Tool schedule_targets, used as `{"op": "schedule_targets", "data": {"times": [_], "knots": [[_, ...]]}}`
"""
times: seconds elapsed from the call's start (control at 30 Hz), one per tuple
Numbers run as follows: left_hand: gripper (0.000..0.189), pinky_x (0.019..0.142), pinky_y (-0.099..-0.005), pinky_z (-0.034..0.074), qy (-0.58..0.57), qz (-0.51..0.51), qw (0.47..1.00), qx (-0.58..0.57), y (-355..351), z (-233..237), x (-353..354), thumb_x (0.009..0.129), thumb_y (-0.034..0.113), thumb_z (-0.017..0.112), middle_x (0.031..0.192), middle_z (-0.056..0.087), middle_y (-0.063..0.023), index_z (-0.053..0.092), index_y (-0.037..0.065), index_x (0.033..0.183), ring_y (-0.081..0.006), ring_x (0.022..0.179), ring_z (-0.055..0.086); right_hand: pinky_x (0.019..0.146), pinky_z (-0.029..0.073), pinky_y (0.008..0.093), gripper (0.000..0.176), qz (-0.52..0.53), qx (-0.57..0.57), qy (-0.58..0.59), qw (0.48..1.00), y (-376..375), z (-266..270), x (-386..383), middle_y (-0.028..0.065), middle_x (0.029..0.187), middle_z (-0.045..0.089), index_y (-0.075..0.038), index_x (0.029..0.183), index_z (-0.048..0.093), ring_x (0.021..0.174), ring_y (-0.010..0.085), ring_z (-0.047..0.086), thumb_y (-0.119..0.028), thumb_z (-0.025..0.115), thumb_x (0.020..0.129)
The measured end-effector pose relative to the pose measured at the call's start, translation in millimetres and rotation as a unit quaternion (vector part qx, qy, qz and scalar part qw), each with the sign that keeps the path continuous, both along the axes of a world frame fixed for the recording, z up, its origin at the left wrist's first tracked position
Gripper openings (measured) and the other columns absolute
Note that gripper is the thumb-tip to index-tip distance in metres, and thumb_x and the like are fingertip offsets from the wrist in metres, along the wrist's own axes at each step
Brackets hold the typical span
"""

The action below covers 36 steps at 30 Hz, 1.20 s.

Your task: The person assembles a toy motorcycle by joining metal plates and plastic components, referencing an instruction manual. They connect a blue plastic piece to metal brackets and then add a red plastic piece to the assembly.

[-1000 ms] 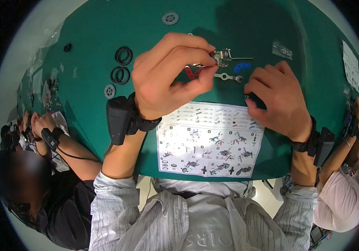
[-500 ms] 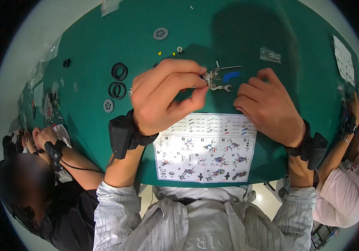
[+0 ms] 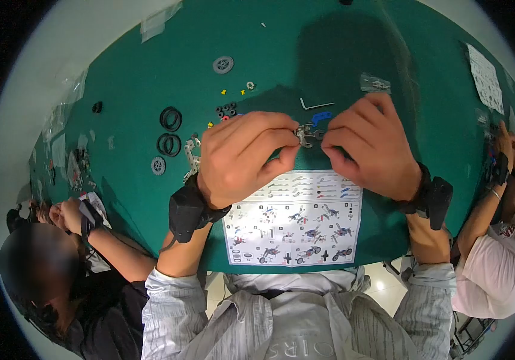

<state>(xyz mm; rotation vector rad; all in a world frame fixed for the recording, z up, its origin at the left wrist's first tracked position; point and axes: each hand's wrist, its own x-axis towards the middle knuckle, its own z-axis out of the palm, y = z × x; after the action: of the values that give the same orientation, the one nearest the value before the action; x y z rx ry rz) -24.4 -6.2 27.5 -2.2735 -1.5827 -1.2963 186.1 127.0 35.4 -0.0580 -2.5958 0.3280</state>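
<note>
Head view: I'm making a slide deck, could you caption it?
Left hand holds a small metal piece over a green table, right hand close beside it, a printed diagram sheet nearby.

The instruction sheet point(image 3: 293, 233) lies before the metal piece point(image 3: 303, 135).

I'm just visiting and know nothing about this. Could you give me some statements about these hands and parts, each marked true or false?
1. The left hand pinches a small metal piece. True.
2. The printed sheet lies at the far edge of the table. False: it lies by the near edge.
3. The L-shaped key lies on the table. True.
4. The blue part beside that key is in the left hand. False: it lies on the table.
5. Two grey wheels lie on the table. True.
</note>
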Motion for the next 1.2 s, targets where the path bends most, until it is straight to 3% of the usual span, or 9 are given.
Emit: {"op": "schedule_targets", "data": {"times": [0.17,0.23,0.83,1.2], "knots": [[0.026,0.061,-0.0313,0.055,-0.018,-0.033,0.999,-0.029,-2,1,5,0.068,0.002,0.084,0.097,0.071,-0.0042,0.068,0.007,0.088,-0.0212,0.076,0.07,0.083,0.045,0.0411,0.028,-0.006,-0.105,0.062,0.993,-4,1,0,0.0049,0.097,0.065,-0.009,0.094,0.067,0.09,0.0255,0.061,-0.007,0.083,0.07],[0.024,0.062,-0.0312,0.056,-0.041,-0.042,0.998,-0.03,-2,0,9,0.069,0.001,0.085,0.096,0.073,-0.0075,0.071,0.005,0.088,-0.0217,0.077,0.072,0.082,0.045,0.0415,0.028,-0.001,-0.122,0.064,0.99,-7,-1,-1,0.0055,0.097,0.065,-0.009,0.095,0.068,0.089,0.0261,0.062,-0.006,0.083,0.071],[0.022,0.069,-0.0325,0.06,-0.086,-0.065,0.994,-0.033,-5,1,11,0.073,0.003,0.087,0.095,0.074,-0.0106,0.072,0.004,0.089,-0.0236,0.083,0.074,0.075,0.045,0.0381,0.027,0.049,-0.168,0.07,0.982,-3,4,-1,0.0074,0.094,0.065,-0.008,0.098,0.07,0.084,0.027,0.063,-0.004,0.083,0.074],[0.025,0.072,-0.0337,0.061,-0.102,-0.063,0.992,-0.045,-7,-1,17,0.072,0.0,0.087,0.097,0.074,-0.012,0.072,0.003,0.092,-0.0247,0.084,0.074,0.073,0.046,0.0376,0.033,0.057,-0.184,0.079,0.978,-3,4,-1,0.0053,0.09,0.067,-0.01,0.095,0.072,0.082,0.025,0.064,-0.001,0.084,0.066]]}}
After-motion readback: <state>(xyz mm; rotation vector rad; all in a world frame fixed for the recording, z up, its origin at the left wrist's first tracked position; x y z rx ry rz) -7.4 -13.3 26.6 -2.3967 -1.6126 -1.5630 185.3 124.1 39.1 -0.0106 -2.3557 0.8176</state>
